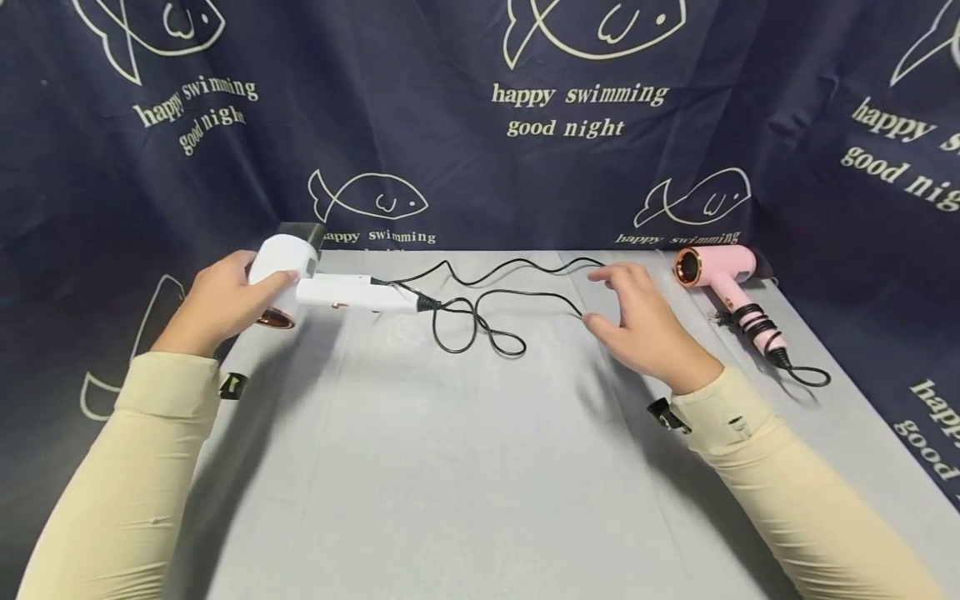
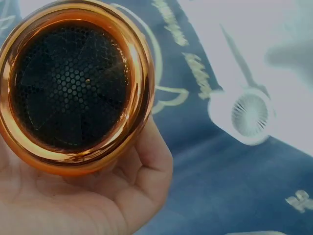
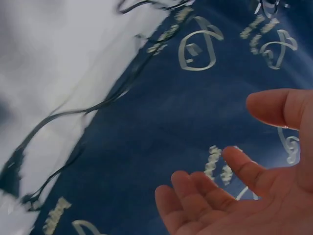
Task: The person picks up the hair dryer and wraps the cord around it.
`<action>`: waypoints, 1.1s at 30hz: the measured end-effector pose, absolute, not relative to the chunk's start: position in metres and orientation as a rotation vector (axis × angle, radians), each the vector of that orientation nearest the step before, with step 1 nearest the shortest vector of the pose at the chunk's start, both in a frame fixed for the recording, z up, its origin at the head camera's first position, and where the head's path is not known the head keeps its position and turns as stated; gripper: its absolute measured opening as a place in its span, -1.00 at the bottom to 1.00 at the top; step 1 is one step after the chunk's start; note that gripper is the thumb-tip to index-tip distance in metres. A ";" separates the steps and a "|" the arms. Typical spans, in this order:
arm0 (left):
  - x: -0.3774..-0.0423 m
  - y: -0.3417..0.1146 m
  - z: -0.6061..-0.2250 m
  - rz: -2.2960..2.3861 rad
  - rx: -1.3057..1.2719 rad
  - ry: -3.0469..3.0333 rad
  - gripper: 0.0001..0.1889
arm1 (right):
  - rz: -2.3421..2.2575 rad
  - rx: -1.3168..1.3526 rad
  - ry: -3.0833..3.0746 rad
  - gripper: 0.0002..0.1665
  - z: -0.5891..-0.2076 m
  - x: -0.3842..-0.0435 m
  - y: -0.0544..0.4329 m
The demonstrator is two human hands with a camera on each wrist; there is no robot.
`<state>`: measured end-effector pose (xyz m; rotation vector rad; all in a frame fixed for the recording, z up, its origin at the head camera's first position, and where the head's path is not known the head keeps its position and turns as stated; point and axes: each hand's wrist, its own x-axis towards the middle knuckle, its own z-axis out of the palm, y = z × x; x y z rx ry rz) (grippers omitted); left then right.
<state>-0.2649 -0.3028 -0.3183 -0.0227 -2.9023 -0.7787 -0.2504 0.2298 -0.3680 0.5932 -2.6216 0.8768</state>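
Note:
My left hand (image 1: 221,302) grips the barrel of a white hair dryer (image 1: 279,265), thumb across its side. A dark flat nozzle (image 1: 303,233) points toward the back curtain, and the handle (image 1: 348,292) stretches right. In the left wrist view the dryer's copper-coloured ring (image 2: 145,73) surrounds a dark mesh, with fingers curled behind it. A black cord (image 1: 501,343) runs from the handle in loops toward the right. Beside the cord's far end, my right hand (image 1: 641,321) is held with fingers spread; the right wrist view shows its palm holding nothing.
A pink hair dryer (image 1: 723,267) lies at the table's right edge, its cord wound round the handle. Dark blue curtains (image 1: 480,183) with fish prints stand behind and beside the grey table (image 1: 465,467). In the left wrist view, a pale round finned thing (image 2: 250,115) appears at right.

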 end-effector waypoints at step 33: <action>-0.235 -0.196 -0.281 -1.206 -0.097 -2.548 -0.29 | 1.479 0.969 -2.204 -0.47 -0.324 -0.190 0.151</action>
